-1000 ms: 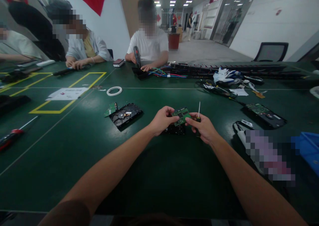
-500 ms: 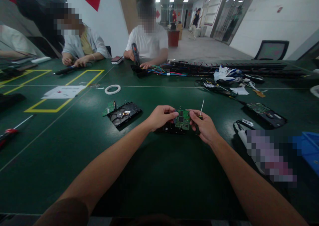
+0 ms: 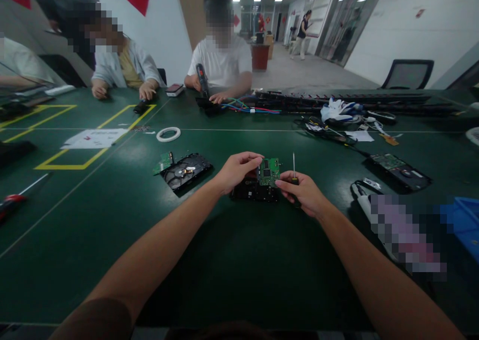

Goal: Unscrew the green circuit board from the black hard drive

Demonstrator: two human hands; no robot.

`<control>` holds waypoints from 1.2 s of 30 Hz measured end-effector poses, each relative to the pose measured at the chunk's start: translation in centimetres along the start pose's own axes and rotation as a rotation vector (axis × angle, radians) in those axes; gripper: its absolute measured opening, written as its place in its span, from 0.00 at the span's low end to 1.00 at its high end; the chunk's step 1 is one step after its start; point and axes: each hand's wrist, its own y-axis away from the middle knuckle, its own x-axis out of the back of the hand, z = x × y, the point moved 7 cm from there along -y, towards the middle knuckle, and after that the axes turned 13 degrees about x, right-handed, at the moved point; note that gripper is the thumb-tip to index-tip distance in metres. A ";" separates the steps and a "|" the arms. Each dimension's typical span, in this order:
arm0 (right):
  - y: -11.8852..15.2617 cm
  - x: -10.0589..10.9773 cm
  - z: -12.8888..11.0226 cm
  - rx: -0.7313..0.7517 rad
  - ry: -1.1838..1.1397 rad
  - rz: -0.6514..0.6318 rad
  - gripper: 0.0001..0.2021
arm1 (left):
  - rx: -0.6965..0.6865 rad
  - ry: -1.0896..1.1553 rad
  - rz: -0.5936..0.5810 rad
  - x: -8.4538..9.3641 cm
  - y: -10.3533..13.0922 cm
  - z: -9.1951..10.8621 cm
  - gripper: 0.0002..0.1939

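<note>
Between my two hands a green circuit board (image 3: 268,172) is held up, tilted toward me. My left hand (image 3: 239,171) pinches its upper left edge between thumb and fingers. My right hand (image 3: 302,190) is closed around a screwdriver (image 3: 295,180), whose thin shaft points up. The thumb of that hand is at the board's lower right corner. Just under and behind the board, a black hard drive (image 3: 252,191) lies on the green table (image 3: 224,260), partly covered by the board and my left fingers.
To the left lies an opened hard drive (image 3: 187,172) beside another circuit board (image 3: 163,163). A tape roll (image 3: 168,134) and a red-handled screwdriver (image 3: 23,196) lie farther left. Another drive (image 3: 398,171) and a blue bin (image 3: 464,225) are at right. Opposite, a person (image 3: 220,55) holds a power tool (image 3: 202,80).
Both hands and the board have shifted slightly left. The left thumb has moved up the board's edge, and the right fingers went to its lower corner. More of the drive beneath shows.
</note>
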 end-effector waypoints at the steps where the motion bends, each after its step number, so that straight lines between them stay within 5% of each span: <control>1: 0.0 -0.1 -0.1 0.001 0.000 -0.002 0.16 | -0.009 -0.008 0.012 0.1 0.1 0.1 0.12; 5: -0.1 0.1 -0.5 0.032 -0.018 0.055 0.16 | -0.010 -0.036 0.042 0.3 0.3 0.4 0.10; 12: -0.3 1.3 -1.3 0.083 -0.042 0.214 0.17 | 0.118 0.053 -0.134 -0.9 0.5 0.1 0.13; 17: -0.2 1.3 -1.5 0.055 -0.090 0.241 0.14 | 0.104 -0.007 -0.121 -1.1 0.6 0.0 0.13; 20: -0.2 1.3 -1.3 0.045 -0.096 0.221 0.14 | -0.080 -0.250 0.001 -0.9 1.1 1.1 0.19; 23: -0.2 1.4 -1.3 0.061 -0.113 0.233 0.14 | -0.428 -0.688 0.173 -1.8 2.6 3.2 0.26; 26: -0.2 1.3 -1.5 0.069 -0.164 0.242 0.15 | -0.634 -1.042 0.175 -3.8 3.8 3.6 0.20; 28: -0.1 1.1 -1.8 0.066 -0.187 0.241 0.15 | -0.649 -1.121 0.173 -4.4 4.0 3.4 0.14; 34: 0.0 0.4 -2.8 0.127 -0.163 0.199 0.19 | -0.412 -0.669 0.343 -1.4 3.1 3.9 0.06; 36: 0.1 0.2 -2.8 0.131 -0.137 0.179 0.20 | -0.228 -0.365 0.197 -0.9 2.2 3.0 0.11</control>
